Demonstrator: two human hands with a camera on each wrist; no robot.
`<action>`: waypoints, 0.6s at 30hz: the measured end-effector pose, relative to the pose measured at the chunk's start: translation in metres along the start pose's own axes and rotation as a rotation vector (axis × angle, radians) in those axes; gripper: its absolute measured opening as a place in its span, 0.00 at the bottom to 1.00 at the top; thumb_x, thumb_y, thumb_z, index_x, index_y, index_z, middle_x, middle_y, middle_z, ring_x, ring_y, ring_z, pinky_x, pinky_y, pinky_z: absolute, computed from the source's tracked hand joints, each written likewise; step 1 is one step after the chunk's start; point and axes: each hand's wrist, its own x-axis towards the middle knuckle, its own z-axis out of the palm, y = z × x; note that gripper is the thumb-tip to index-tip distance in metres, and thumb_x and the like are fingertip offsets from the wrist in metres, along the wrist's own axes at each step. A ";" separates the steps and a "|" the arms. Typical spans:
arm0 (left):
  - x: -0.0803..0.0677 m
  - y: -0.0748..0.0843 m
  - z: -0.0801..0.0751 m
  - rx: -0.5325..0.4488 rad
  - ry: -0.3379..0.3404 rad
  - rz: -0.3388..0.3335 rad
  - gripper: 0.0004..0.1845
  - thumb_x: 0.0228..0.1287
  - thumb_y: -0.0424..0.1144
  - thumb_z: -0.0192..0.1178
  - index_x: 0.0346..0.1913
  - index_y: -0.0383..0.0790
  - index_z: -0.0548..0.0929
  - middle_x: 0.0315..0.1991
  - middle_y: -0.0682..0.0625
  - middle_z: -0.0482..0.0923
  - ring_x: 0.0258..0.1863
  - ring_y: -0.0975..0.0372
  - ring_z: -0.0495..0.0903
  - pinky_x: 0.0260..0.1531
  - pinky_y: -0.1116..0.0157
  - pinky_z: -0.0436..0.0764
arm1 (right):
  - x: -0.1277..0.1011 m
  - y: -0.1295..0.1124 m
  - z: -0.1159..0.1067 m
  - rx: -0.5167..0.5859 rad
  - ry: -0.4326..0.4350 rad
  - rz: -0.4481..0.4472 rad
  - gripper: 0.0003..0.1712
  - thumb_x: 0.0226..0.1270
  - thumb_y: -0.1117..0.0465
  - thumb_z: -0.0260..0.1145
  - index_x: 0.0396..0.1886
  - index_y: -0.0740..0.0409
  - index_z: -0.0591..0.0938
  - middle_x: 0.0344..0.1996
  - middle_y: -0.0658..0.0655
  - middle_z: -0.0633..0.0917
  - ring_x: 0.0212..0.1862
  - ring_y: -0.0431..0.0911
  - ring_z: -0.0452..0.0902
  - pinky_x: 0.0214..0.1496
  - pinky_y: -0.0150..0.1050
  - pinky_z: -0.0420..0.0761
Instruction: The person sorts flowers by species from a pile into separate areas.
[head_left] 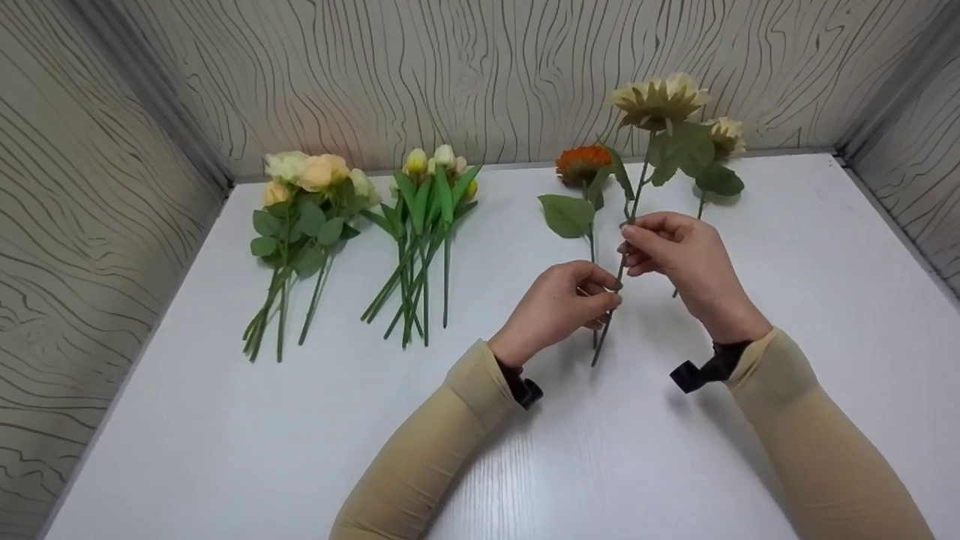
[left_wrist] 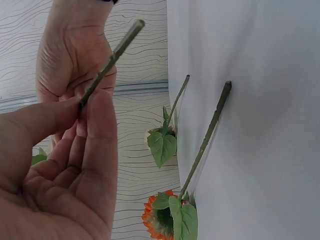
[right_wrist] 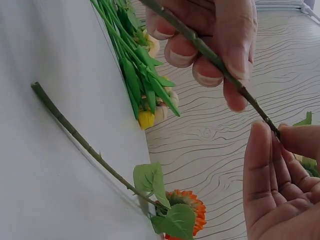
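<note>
Both hands hold one cream sunflower by its stem above the table, its bloom tilted up toward the back wall. My right hand pinches the stem just below the leaves. Lower down, my left hand pinches the same stem between thumb and fingers. In the left wrist view the stem's cut end sticks out past the left fingertips. An orange sunflower lies on the table behind the held stem. Farther right lies a second cream sunflower, partly hidden by the held flower's leaves and the right hand.
Green-stemmed tulips lie in a loose bunch left of the hands. Peach and cream roses lie at the far left. The white table meets a wood-patterned wall at the back.
</note>
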 end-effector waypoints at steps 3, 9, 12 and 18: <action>0.000 -0.001 0.001 0.019 -0.004 -0.006 0.04 0.69 0.34 0.67 0.44 0.42 0.85 0.38 0.42 0.87 0.28 0.61 0.86 0.33 0.66 0.86 | 0.001 0.001 -0.001 0.051 0.025 -0.009 0.23 0.68 0.57 0.73 0.53 0.70 0.81 0.38 0.63 0.87 0.37 0.48 0.85 0.41 0.38 0.87; 0.000 -0.003 0.004 0.023 -0.015 -0.010 0.06 0.70 0.33 0.66 0.47 0.37 0.85 0.36 0.44 0.87 0.27 0.62 0.86 0.32 0.64 0.87 | 0.002 0.002 -0.002 0.119 0.018 0.018 0.24 0.67 0.62 0.74 0.56 0.73 0.78 0.39 0.63 0.88 0.37 0.48 0.86 0.42 0.38 0.87; 0.000 -0.003 0.004 0.025 -0.006 -0.010 0.10 0.70 0.33 0.67 0.49 0.33 0.84 0.34 0.47 0.87 0.27 0.62 0.86 0.33 0.63 0.87 | 0.003 0.002 0.000 0.106 0.005 0.040 0.26 0.66 0.63 0.75 0.57 0.72 0.77 0.39 0.63 0.88 0.38 0.48 0.86 0.43 0.39 0.87; -0.001 0.003 -0.003 0.243 0.007 0.028 0.08 0.73 0.40 0.65 0.48 0.41 0.87 0.35 0.57 0.85 0.30 0.66 0.83 0.33 0.68 0.84 | 0.006 -0.002 -0.002 -0.079 0.022 0.059 0.26 0.67 0.60 0.75 0.59 0.69 0.78 0.40 0.61 0.87 0.39 0.49 0.86 0.43 0.39 0.87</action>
